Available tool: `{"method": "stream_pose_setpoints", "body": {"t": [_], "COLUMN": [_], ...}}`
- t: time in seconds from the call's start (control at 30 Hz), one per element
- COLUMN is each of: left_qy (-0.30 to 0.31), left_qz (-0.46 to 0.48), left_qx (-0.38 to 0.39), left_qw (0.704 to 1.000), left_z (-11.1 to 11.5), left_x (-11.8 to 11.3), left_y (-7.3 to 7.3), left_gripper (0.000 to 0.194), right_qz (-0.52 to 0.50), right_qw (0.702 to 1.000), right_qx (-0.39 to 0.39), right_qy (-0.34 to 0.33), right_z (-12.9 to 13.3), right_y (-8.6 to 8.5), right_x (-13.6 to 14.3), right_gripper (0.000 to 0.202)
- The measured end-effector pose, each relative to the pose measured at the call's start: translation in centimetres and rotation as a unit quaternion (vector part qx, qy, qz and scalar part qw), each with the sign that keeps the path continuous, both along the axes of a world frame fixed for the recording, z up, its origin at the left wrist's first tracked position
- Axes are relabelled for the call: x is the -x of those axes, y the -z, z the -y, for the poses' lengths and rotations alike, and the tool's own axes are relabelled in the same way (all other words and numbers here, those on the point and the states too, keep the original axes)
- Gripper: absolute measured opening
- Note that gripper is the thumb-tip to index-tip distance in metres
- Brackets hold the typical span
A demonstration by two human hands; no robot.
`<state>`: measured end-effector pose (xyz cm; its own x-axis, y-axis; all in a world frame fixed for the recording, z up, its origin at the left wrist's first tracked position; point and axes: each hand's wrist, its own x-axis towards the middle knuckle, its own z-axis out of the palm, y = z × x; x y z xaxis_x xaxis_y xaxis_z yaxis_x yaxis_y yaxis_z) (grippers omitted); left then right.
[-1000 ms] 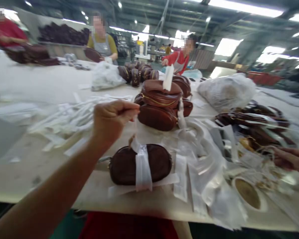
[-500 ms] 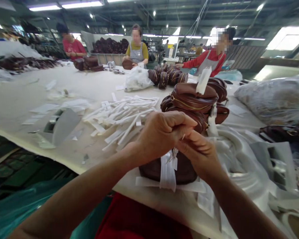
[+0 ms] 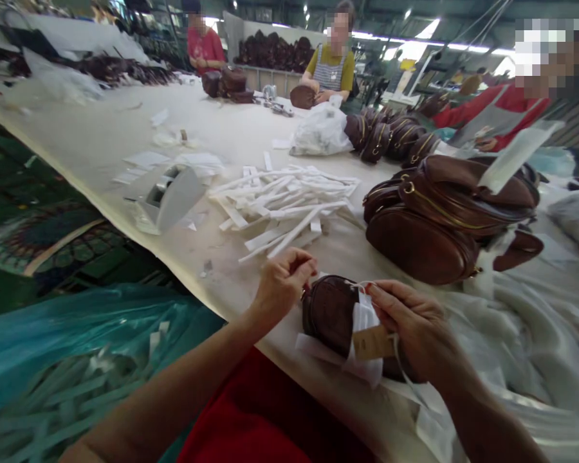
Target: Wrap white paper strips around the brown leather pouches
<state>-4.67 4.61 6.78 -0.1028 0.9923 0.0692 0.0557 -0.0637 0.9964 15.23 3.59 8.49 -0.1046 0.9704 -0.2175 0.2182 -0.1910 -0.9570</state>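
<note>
A small dark brown leather bag lies on the table in front of me, a strip of white wrapping around its middle. My right hand is closed over the bag, thumb and fingers pinching a thin white cord. Below those fingers a tan paper tag hangs against the wrapping. My left hand is curled in a pinch just beside the bag's left end; what its fingertips hold, if anything, is too small to make out.
White paper strips lie heaped beyond my left hand, beside a tape dispenser. Stacked brown bags stand at the right. A teal plastic bag holding strips sits below the table's edge. Several co-workers are across the table.
My hands, together over the bag before, have moved apart, the left to the left and the right to the right. The tan tag now shows. The view has swung left and down.
</note>
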Motion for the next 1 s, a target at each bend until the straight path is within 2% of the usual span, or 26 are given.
{"method": "stream_pose_setpoints", "body": {"t": [0.03, 0.13, 0.2, 0.27, 0.43, 0.6, 0.7, 0.83, 1.0], "left_qy": [-0.008, 0.032, 0.042, 0.038, 0.037, 0.018, 0.008, 0.030, 0.046], "left_qz": [-0.024, -0.109, -0.125, -0.118, -0.112, -0.093, -0.070, -0.056, -0.108], "left_qx": [0.036, 0.108, 0.115, 0.106, 0.091, 0.089, 0.095, 0.085, 0.054], "left_qw": [0.999, 0.988, 0.985, 0.987, 0.989, 0.992, 0.993, 0.994, 0.992], "left_z": [0.3, 1.3, 1.7, 1.7, 0.5, -0.6, -0.5, -0.3, -0.4], "left_x": [0.8, 2.2, 2.1, 1.5, 0.4, 1.0, 1.2, 1.3, 1.4], "left_y": [1.2, 4.6, 6.4, 7.5, 8.5, 9.2, 9.6, 9.8, 10.1], "left_gripper": [0.016, 0.016, 0.014, 0.019, 0.029, 0.025, 0.030, 0.036, 0.026], "right_qz": [0.030, 0.111, 0.153, 0.186, 0.230, 0.251, 0.275, 0.321, 0.353], "right_qw": [0.999, 0.992, 0.983, 0.971, 0.944, 0.913, 0.886, 0.848, 0.817], "right_qx": [-0.007, -0.041, -0.071, -0.090, -0.092, -0.046, -0.020, 0.001, 0.021], "right_qy": [-0.006, -0.043, -0.078, -0.121, -0.220, -0.318, -0.372, -0.422, -0.457], "right_z": [-0.4, -1.8, -2.8, -3.8, -6.0, -8.2, -9.6, -10.8, -11.1], "right_y": [-0.2, -0.6, -0.6, -0.3, 0.7, 0.7, 1.1, 1.8, 2.5], "right_x": [0.0, 0.5, 1.1, 1.8, 3.7, 5.8, 6.7, 7.5, 8.2], "right_gripper": [0.038, 0.040, 0.038, 0.035, 0.037, 0.038, 0.042, 0.044, 0.042]}}
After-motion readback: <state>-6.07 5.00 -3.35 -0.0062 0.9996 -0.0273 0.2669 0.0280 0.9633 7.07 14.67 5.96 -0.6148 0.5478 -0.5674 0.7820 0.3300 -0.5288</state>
